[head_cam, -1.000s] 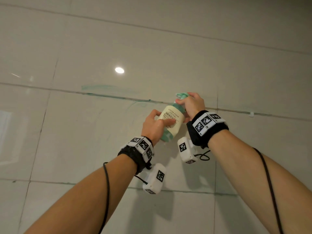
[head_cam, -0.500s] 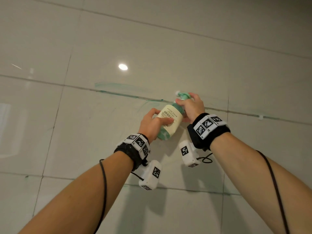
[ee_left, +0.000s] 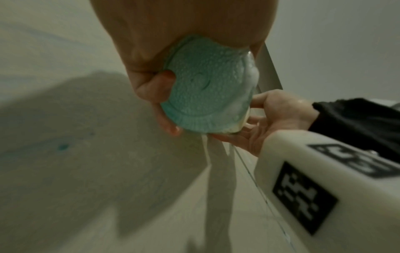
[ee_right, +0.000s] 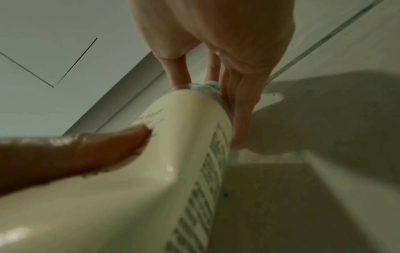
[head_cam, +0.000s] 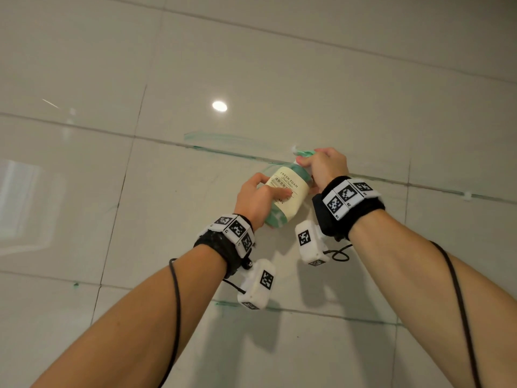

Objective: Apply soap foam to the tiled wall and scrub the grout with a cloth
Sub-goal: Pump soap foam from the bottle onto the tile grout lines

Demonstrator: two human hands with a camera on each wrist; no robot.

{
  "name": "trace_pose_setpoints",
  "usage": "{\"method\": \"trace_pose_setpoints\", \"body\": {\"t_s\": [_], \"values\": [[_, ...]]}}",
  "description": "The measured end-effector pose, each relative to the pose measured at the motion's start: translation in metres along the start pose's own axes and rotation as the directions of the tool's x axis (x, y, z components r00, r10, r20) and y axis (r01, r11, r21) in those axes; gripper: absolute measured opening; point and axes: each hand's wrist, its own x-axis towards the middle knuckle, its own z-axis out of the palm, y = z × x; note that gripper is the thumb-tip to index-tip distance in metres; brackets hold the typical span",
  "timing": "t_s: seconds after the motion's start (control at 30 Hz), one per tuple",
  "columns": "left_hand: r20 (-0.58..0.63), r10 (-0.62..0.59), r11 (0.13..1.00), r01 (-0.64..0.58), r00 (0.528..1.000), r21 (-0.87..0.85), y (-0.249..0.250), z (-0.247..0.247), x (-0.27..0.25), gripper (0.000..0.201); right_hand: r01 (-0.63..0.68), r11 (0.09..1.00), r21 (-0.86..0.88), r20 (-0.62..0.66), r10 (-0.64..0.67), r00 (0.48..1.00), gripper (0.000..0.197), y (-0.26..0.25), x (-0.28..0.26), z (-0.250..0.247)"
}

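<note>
A foam soap bottle (head_cam: 288,194) with a cream label and teal body is held tilted against the tiled wall (head_cam: 279,79). My left hand (head_cam: 256,200) grips its lower body, thumb across the label. My right hand (head_cam: 324,166) curls over the teal pump head (head_cam: 303,154), which points at a horizontal grout line (head_cam: 223,152) smeared green. A white dab shows at the nozzle. The left wrist view shows the bottle's teal base (ee_left: 207,89) in my left fingers (ee_left: 155,89). In the right wrist view my right fingers (ee_right: 238,102) run down the bottle's (ee_right: 173,154) neck. No cloth is in view.
Large glossy pale tiles fill the view, with a vertical grout line (head_cam: 123,191) to the left and another (head_cam: 407,205) to the right. A second horizontal grout line (head_cam: 321,313) below has small green marks. A ceiling light reflection (head_cam: 219,106) shines above the hands.
Both hands keep the same hold on the bottle. The wall has slid rightward in the head view, so the green smear reaches further left of the hands.
</note>
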Motion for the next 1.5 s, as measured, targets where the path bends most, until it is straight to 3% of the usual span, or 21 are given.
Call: {"method": "trace_pose_setpoints", "body": {"t_s": [0.1,0.23,0.3,0.47,0.63,0.83,1.03,1.13,1.2,1.3,1.4,1.5], "values": [[-0.006,-0.004,1.000,0.004,1.000,-0.008,0.001,0.001,-0.001,0.026,0.007,1.000,0.014,0.020,-0.007,1.000,0.023,-0.003,-0.002,-0.001],[-0.014,0.000,1.000,0.000,1.000,0.004,-0.004,-0.003,-0.004,0.029,0.031,0.999,0.031,0.099,-0.034,0.995,0.055,0.000,-0.010,0.000],[-0.026,-0.005,1.000,0.005,1.000,0.012,-0.006,-0.009,-0.006,0.034,0.004,0.998,0.063,0.156,-0.013,0.988,0.061,0.000,-0.014,0.003],[-0.063,-0.024,0.999,0.023,0.998,-0.022,-0.004,-0.022,-0.007,0.037,-0.063,0.991,0.115,0.242,0.034,0.970,0.059,-0.008,-0.022,0.014],[-0.074,-0.028,0.999,0.026,0.997,-0.031,-0.005,-0.033,-0.004,0.037,0.000,0.998,0.064,0.178,-0.011,0.984,0.049,-0.010,-0.021,0.027],[-0.056,-0.045,0.999,0.044,0.997,-0.019,-0.005,-0.040,0.003,0.036,-0.016,1.000,0.027,0.107,0.013,0.994,0.039,-0.007,-0.019,0.037],[0.025,-0.024,0.995,0.022,0.999,0.101,0.009,-0.054,0.003,0.034,-0.045,0.999,0.026,0.144,0.041,0.989,0.047,-0.013,-0.018,0.038],[0.012,0.034,0.982,-0.036,0.999,0.188,0.013,-0.059,0.000,0.045,-0.066,0.997,0.051,0.156,0.057,0.986,0.047,-0.019,-0.016,0.038],[0.020,0.137,0.920,-0.134,0.990,0.368,0.011,-0.061,-0.003,0.061,-0.078,0.995,0.056,0.157,0.069,0.985,0.046,-0.023,-0.016,0.040],[0.094,0.216,0.737,-0.225,0.972,0.638,0.008,-0.062,-0.008,0.084,-0.091,0.996,0.026,0.173,0.085,0.981,0.047,-0.025,-0.021,0.047],[0.105,0.229,0.588,-0.224,0.968,0.777,0.007,-0.059,-0.012,0.086,-0.053,0.998,-0.034,0.155,0.057,0.986,0.057,-0.023,-0.023,0.054],[0.094,0.246,0.531,-0.215,0.965,0.820,0.009,-0.058,-0.013,0.080,-0.002,0.998,-0.061,0.139,0.010,0.990,0.062,-0.021,-0.026,0.056]]}}
